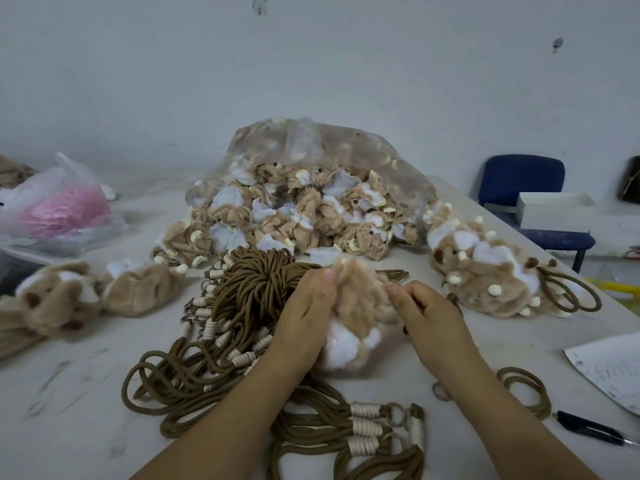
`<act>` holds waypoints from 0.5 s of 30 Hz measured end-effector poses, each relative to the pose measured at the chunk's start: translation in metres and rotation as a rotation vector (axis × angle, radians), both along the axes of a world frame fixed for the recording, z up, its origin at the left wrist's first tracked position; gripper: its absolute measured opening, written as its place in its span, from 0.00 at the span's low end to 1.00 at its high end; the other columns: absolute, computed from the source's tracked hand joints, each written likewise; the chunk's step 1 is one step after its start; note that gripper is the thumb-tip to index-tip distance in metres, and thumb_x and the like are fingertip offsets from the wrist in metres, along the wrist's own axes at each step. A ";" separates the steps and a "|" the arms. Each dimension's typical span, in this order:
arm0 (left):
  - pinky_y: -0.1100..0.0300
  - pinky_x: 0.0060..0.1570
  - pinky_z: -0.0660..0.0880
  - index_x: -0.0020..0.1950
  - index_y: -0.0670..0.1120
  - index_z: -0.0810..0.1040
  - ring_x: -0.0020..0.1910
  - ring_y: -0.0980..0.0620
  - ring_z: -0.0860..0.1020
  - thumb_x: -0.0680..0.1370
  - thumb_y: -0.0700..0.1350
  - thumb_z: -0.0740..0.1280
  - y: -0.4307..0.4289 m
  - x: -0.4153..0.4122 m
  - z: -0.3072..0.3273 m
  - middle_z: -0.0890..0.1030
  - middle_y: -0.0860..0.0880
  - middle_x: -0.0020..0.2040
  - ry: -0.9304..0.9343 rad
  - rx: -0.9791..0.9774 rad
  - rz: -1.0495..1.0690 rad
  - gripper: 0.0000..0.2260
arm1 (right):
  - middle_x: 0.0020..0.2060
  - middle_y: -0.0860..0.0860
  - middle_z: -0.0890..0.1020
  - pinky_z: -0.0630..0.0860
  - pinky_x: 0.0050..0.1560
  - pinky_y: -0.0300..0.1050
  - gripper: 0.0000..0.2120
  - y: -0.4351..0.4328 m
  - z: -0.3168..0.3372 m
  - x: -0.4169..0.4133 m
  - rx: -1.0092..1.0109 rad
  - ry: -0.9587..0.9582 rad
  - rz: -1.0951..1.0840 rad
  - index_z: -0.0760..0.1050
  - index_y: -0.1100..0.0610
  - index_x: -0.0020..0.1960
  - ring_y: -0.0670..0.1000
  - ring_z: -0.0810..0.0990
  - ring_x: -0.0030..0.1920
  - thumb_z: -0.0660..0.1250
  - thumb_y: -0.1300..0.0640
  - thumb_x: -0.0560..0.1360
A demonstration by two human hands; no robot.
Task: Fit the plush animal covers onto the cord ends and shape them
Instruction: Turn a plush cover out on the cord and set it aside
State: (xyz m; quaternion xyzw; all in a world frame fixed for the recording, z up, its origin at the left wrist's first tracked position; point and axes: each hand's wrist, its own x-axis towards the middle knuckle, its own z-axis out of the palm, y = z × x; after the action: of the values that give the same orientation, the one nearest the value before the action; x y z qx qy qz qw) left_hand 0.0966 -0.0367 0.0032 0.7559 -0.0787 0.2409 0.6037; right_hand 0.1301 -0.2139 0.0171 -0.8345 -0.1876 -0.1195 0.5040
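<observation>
Plush cover [360, 306] gripped by both hands beside cord pile [242, 292].

Tan-and-white fuzzy plush animal cover [356, 317]: crumpled, centre of frame, white patch at its lower end. Brown looped cords with cream-wrapped ends [239, 306]: tangled heap centre-left, touching cover; more spread bottom centre.

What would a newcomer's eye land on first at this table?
Probably the big clear plastic bag spilling tan-and-white plush animal covers at the far middle of the pale table. Just in front of it, a left hand and a right hand grip one fluffy tan-and-white plush cover, with a tangled heap of brown cords on their left.
</observation>
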 end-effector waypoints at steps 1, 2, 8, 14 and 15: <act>0.68 0.47 0.74 0.50 0.62 0.78 0.48 0.60 0.79 0.77 0.68 0.55 -0.001 -0.002 0.002 0.81 0.57 0.48 0.007 0.023 -0.031 0.16 | 0.28 0.46 0.72 0.67 0.34 0.41 0.21 0.000 0.000 0.000 -0.024 -0.039 0.012 0.70 0.52 0.33 0.45 0.72 0.31 0.56 0.35 0.70; 0.71 0.45 0.74 0.51 0.64 0.78 0.48 0.62 0.80 0.75 0.68 0.58 -0.003 -0.004 0.003 0.81 0.59 0.49 0.030 0.039 -0.048 0.14 | 0.29 0.46 0.72 0.66 0.33 0.37 0.19 0.000 -0.001 0.001 -0.059 -0.081 0.030 0.70 0.51 0.34 0.44 0.72 0.33 0.57 0.37 0.72; 0.72 0.39 0.73 0.43 0.61 0.80 0.40 0.64 0.80 0.74 0.62 0.62 -0.003 -0.006 0.004 0.83 0.60 0.40 0.028 -0.013 -0.013 0.09 | 0.36 0.43 0.76 0.71 0.45 0.46 0.10 0.001 -0.003 0.004 -0.159 -0.144 0.054 0.74 0.47 0.39 0.42 0.74 0.40 0.61 0.48 0.78; 0.65 0.41 0.76 0.45 0.50 0.79 0.39 0.59 0.80 0.75 0.66 0.57 -0.003 -0.007 0.003 0.83 0.53 0.40 0.034 -0.019 -0.024 0.22 | 0.37 0.42 0.76 0.63 0.57 0.48 0.14 -0.008 0.006 0.002 -0.271 -0.210 0.029 0.71 0.40 0.38 0.41 0.74 0.43 0.52 0.35 0.73; 0.63 0.40 0.77 0.45 0.49 0.80 0.39 0.57 0.81 0.75 0.67 0.55 -0.004 -0.009 0.003 0.83 0.50 0.40 0.041 0.004 -0.025 0.24 | 0.37 0.43 0.76 0.63 0.57 0.47 0.17 -0.008 0.007 0.002 -0.278 -0.220 0.038 0.73 0.42 0.38 0.41 0.74 0.44 0.51 0.35 0.73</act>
State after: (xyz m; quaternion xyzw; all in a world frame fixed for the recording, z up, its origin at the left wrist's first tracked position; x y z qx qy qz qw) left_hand 0.0880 -0.0405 0.0059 0.7607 -0.0764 0.2177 0.6068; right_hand 0.1318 -0.2218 0.0245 -0.8744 -0.2723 -0.1734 0.3622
